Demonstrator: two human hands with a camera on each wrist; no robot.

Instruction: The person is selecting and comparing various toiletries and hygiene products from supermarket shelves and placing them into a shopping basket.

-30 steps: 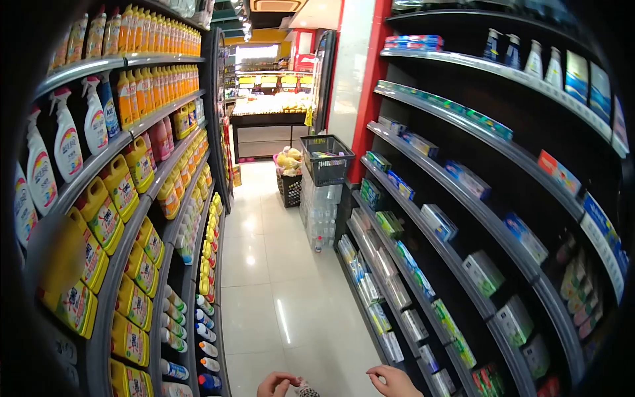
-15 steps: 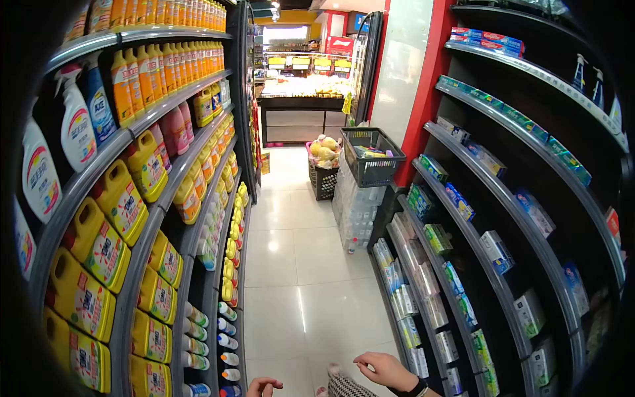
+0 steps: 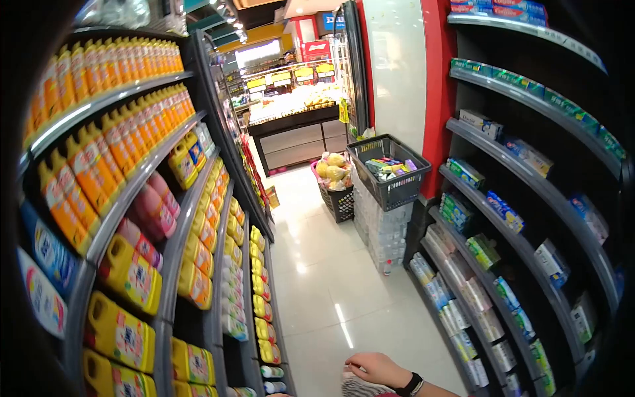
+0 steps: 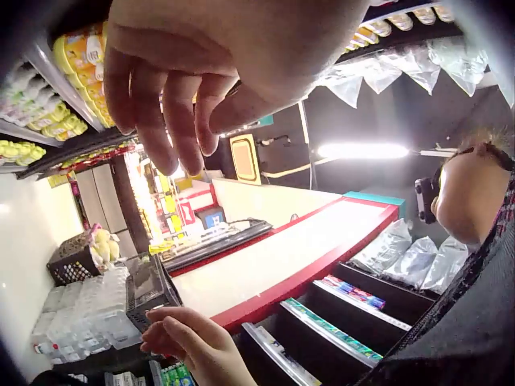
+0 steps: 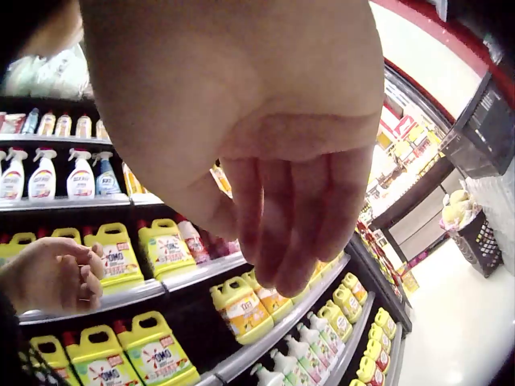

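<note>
My right hand (image 3: 378, 369) hangs over the aisle floor at the bottom of the head view, fingers loosely bent and holding nothing. A dark band circles its wrist. In the right wrist view the same hand (image 5: 265, 153) fills the top, its relaxed fingers pointing down. My left hand (image 4: 217, 72) shows large in the left wrist view, fingers loosely curved around nothing; in the head view only a sliver appears at the bottom edge. Yellow detergent jugs (image 3: 122, 337) line the shelves on the left. Toothpaste boxes (image 3: 519, 83) sit on the right-hand shelves.
A black shopping basket (image 3: 390, 188) with colourful packs stands on stacked bottled water (image 3: 387, 238) beside the red-edged pillar. Behind it a second basket (image 3: 338, 204) holds bagged yellow produce. Tiled floor (image 3: 311, 284) runs between the shelves toward a lit display stand (image 3: 291, 142).
The view has moved forward along the aisle and tilted, bringing the baskets closer. My left hand has dropped almost out of the head view; my right hand stays low and holds nothing.
</note>
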